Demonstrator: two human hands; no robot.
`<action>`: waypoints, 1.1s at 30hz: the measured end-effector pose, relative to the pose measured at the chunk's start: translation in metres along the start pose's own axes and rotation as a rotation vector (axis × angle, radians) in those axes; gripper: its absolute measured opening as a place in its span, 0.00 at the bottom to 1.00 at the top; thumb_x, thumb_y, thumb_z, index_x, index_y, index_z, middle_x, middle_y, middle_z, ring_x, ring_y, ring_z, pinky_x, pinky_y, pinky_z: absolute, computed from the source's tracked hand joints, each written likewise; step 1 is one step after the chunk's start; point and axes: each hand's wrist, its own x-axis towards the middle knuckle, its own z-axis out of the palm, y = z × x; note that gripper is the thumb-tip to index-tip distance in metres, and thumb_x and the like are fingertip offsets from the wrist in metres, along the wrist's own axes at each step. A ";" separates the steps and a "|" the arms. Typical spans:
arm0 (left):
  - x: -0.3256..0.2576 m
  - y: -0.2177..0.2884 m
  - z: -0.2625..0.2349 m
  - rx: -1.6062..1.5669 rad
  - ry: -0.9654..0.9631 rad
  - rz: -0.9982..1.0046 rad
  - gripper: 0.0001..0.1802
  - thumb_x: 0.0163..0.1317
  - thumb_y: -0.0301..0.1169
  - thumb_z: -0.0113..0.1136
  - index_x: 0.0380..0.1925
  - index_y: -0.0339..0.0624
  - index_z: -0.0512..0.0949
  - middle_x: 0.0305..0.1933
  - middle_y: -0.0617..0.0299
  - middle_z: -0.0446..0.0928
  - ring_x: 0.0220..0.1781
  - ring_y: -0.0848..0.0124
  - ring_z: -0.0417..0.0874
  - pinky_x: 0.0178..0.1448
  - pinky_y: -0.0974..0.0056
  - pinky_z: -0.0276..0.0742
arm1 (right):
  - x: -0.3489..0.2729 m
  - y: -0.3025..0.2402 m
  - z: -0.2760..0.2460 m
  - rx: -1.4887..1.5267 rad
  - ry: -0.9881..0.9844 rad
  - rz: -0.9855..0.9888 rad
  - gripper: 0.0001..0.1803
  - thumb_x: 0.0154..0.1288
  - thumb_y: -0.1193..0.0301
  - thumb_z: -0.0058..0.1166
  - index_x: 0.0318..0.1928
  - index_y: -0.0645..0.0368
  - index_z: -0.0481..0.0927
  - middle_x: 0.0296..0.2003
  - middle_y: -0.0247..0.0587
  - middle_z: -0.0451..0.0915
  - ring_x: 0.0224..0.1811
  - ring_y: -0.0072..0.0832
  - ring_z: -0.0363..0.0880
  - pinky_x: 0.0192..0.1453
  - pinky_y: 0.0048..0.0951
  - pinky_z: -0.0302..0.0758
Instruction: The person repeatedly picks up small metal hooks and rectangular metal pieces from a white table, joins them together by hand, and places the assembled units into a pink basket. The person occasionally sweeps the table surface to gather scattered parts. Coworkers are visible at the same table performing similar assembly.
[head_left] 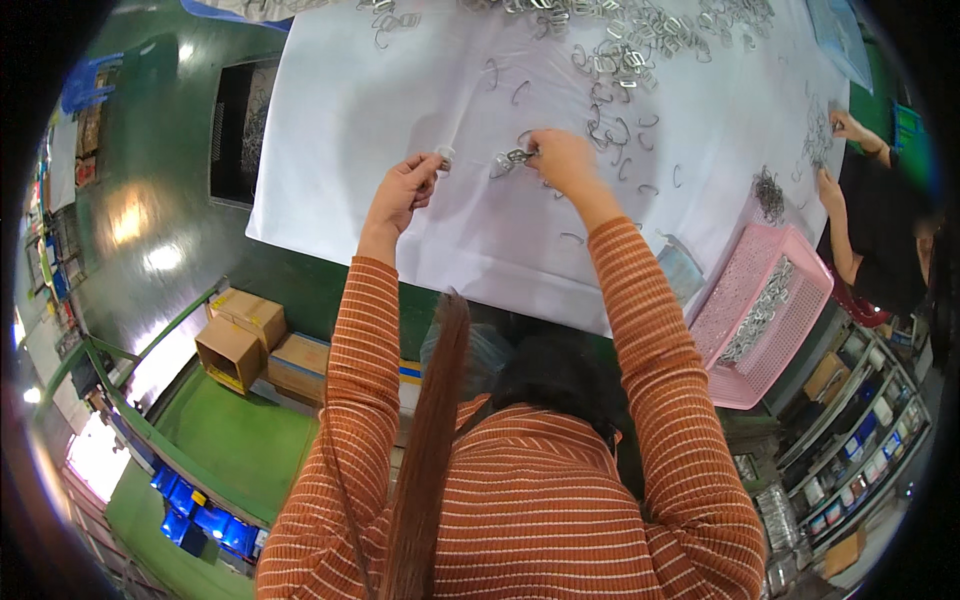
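Note:
My left hand point(404, 187) is closed on a small pale metal piece point(445, 156) held at its fingertips over the white table cover point(400, 90). My right hand point(560, 158) pinches a shiny metal buckle point(510, 160) a little to the right of that piece. The two parts are apart, with a small gap between them. Both my sleeves are orange with thin white stripes. Loose curved metal hooks point(620, 130) lie just beyond my right hand.
A heap of metal buckles point(640, 30) covers the far side of the table. A pink basket point(760, 310) with metal parts stands at the right edge. Another person's hands point(840, 150) work at the far right. Cardboard boxes point(245, 340) sit on the green floor at left.

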 end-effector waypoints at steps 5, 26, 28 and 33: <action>0.014 -0.020 -0.001 0.402 0.266 0.114 0.12 0.57 0.41 0.61 0.25 0.44 0.77 0.17 0.74 0.64 0.17 0.85 0.59 0.19 0.77 0.49 | -0.027 0.026 -0.028 0.740 -0.162 0.326 0.16 0.48 0.63 0.64 0.32 0.62 0.82 0.21 0.33 0.76 0.19 0.19 0.69 0.25 0.22 0.66; 0.001 -0.003 0.013 -0.607 -0.535 0.293 0.08 0.57 0.33 0.51 0.23 0.43 0.67 0.30 0.60 0.69 0.30 0.73 0.68 0.24 0.74 0.65 | -0.022 -0.024 0.043 0.232 0.291 0.059 0.12 0.54 0.60 0.56 0.34 0.53 0.78 0.26 0.41 0.81 0.30 0.39 0.80 0.34 0.38 0.74; 0.000 -0.003 0.014 -0.607 -0.388 0.300 0.07 0.56 0.31 0.51 0.22 0.44 0.67 0.32 0.60 0.69 0.32 0.73 0.68 0.23 0.75 0.65 | -0.022 -0.014 0.026 0.483 0.326 0.146 0.12 0.54 0.60 0.56 0.32 0.54 0.79 0.26 0.41 0.81 0.29 0.39 0.80 0.34 0.38 0.74; 0.012 -0.001 0.017 -0.467 -0.140 0.181 0.08 0.59 0.32 0.55 0.23 0.44 0.69 0.23 0.66 0.67 0.24 0.80 0.67 0.18 0.79 0.57 | -0.016 -0.008 0.014 0.335 0.226 0.170 0.12 0.52 0.61 0.58 0.31 0.56 0.81 0.24 0.42 0.80 0.28 0.36 0.79 0.34 0.34 0.74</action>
